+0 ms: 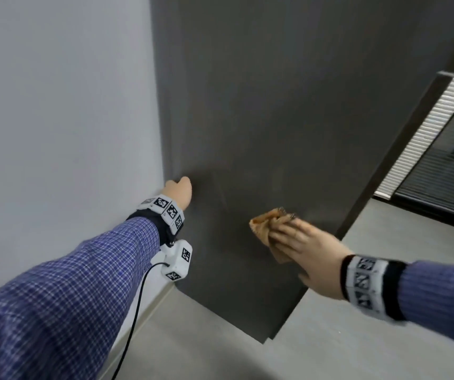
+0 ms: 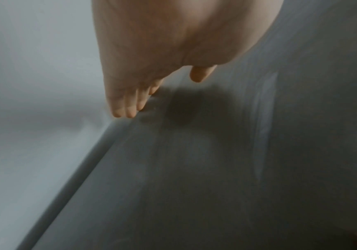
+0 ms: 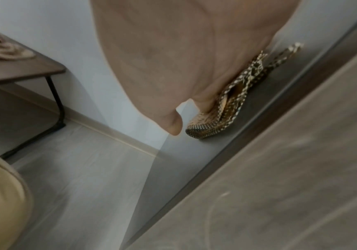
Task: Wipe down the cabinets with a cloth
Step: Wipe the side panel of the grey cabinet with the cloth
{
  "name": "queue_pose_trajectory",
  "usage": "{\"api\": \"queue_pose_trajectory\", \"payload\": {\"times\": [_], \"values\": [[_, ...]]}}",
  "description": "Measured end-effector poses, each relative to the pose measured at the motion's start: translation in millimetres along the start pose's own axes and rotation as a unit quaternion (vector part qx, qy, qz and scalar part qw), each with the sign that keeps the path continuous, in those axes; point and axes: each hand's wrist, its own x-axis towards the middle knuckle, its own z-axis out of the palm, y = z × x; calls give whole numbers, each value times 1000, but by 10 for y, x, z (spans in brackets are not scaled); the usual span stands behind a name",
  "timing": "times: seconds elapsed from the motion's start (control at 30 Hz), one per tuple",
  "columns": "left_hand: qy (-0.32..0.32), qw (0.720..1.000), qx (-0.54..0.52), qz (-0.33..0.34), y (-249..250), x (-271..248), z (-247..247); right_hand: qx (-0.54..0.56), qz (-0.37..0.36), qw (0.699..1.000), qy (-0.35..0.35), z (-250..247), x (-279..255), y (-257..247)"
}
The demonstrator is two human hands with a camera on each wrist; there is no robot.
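A tall dark grey cabinet [image 1: 275,105] stands against the white wall. My right hand [image 1: 302,242] lies flat over a tan patterned cloth [image 1: 264,222] and presses it against the lower part of the cabinet side. The right wrist view shows the cloth [image 3: 226,108] squeezed between my palm and the grey panel [image 3: 173,177], with the thumb free. My left hand [image 1: 180,189] rests at the cabinet's left edge beside the wall. Its fingers [image 2: 128,104] are straight and touch that edge of the cabinet [image 2: 216,169], holding nothing.
A white wall [image 1: 55,105] meets the cabinet on the left. Pale floor [image 1: 330,338] lies below. A window with slatted blinds [image 1: 439,133] is at the right. A brown table [image 3: 23,67] on black legs stands by the wall behind me. A black cable [image 1: 138,311] hangs from my left wrist.
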Motion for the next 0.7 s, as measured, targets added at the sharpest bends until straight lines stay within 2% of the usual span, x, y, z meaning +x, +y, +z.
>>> {"api": "queue_pose_trajectory", "payload": {"times": [0.1,0.17,0.27,0.37,0.53,0.63,0.7], "values": [[0,999,44,-6,167,86,-25,-2,28,995,91,-340,-272,583],[5,998,61,-13,212,94,-23,-28,37,994,98,-490,-339,807],[15,998,52,-20,156,-21,-47,-25,45,993,104,-477,-213,713],[0,999,53,2,6,-88,-49,-5,21,997,69,-202,-3,316],[-28,999,30,33,-168,-144,-60,-39,-49,995,-75,269,219,-214],[-39,998,38,37,-197,-207,-83,-58,-66,991,-103,261,237,-244],[-41,996,77,21,-166,-275,-78,-69,-65,991,-96,107,265,-140]]}}
